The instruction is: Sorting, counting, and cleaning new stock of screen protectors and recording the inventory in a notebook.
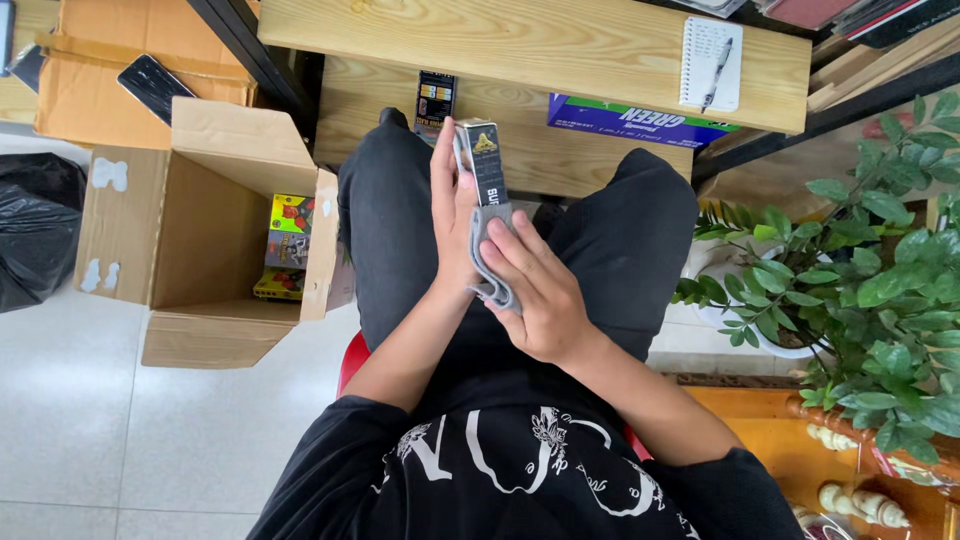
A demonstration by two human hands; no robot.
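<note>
1. Hands first: our left hand (455,215) stands upright over the lap, palm turned toward three o'clock, fingers straight and close together, backing a small black box (487,160) that rests against them.
2. Our right hand (535,295) comes in from five o'clock, its fingers (510,245) curled narrow and pressing a grey cloth (490,250) against the lower part of the box.
3. We see the cloth folded over the box's lower end and trailing down to a bunched corner between the two hands, toward six o'clock.
4. We see the box held upright above our black trousers (620,220), near the middle of the view; its top end carries a gold mark, and its narrow side faces us.
5. At twelve o'clock from the hands lies a pale wooden shelf (500,40), with a lower board behind the box; a second dark box (435,100) stands on that board just beside the one we hold.
6. At one o'clock a spiral notepad (710,60) with a pen (718,70) across it rests on the shelf, and a blue and green carton (630,122) lies under the shelf edge.
7. At nine o'clock an open cardboard box (190,230) sits on the white tiled floor, with colourful small packs (288,245) stacked inside.
8. Farther toward nine o'clock we see a black plastic bag (35,230); at three o'clock a leafy green plant (880,300) in a white pot.
9. A dark phone (152,85) lies on another carton at ten o'clock.
</note>
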